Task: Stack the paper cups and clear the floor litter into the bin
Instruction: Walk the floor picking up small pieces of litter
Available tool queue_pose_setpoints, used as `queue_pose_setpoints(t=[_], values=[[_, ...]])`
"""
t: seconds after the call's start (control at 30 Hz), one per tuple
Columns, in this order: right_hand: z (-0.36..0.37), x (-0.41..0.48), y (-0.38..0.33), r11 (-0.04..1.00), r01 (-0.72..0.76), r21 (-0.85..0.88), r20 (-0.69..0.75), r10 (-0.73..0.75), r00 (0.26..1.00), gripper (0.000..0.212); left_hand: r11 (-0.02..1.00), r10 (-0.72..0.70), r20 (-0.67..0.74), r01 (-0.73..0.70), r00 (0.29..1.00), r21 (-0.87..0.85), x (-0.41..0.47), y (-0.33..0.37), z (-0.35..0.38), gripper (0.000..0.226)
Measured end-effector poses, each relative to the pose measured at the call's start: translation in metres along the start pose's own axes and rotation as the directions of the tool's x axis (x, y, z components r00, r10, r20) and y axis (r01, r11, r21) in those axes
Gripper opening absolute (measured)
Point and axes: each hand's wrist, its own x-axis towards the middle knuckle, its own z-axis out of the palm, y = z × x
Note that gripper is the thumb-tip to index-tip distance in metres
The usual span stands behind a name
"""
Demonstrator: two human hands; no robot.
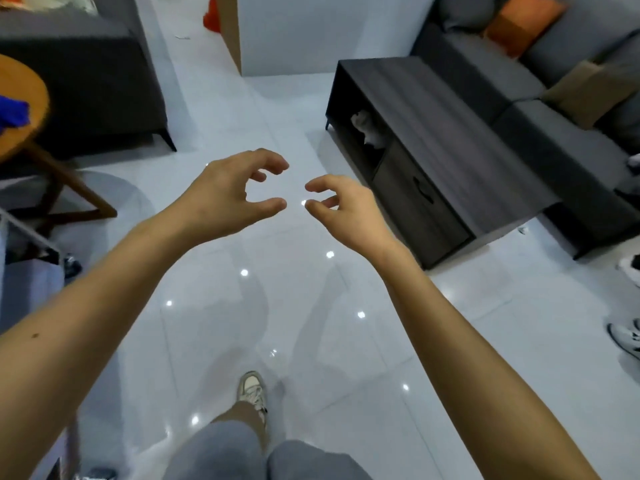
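Both of my hands are stretched out in front of me over the glossy white tiled floor [311, 306]. My left hand [232, 192] has its fingers loosely curled around nothing. My right hand [343, 206] is just to its right, fingers also loosely curled and holding nothing. The fingertips of the two hands are a small gap apart. No paper cup and no bin are in view. A small white scrap [182, 37] lies on the floor far ahead. Something white and crumpled [369, 128] sits in the open shelf of the dark coffee table [450, 140].
A grey sofa [554, 81] with orange and tan cushions lies behind the coffee table at right. A dark ottoman [86, 81] and a round wooden table [20, 98] stand at left. A white cabinet [311, 29] is ahead. Another person's shoes [627, 337] are at the right edge.
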Motion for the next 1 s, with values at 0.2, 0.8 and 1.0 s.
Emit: queue_pose_setpoints(t=[0.2, 0.8, 1.0], values=[[-0.018, 0.125, -0.013, 0.997, -0.063, 0.043, -0.037, 0.064, 0.997, 0.026, 0.998, 0.024, 0.021, -0.023, 0.999, -0.051, 0.132, -0.03, -0.043, 0.039], [-0.051, 0.598, 0.0, 0.998, -0.065, 0.025, -0.03, 0.066, 0.997, 0.026, 1.0, -0.01, 0.074, 0.011, 0.997, -0.019, 0.577, -0.183, -0.12, 0.04], [-0.056, 0.751, 0.025, 0.99, -0.119, -0.081, -0.023, 0.117, 0.993, 0.029, 1.0, 0.004, 0.139, -0.007, 0.99, 0.016, 0.726, -0.245, -0.135, 0.04]])
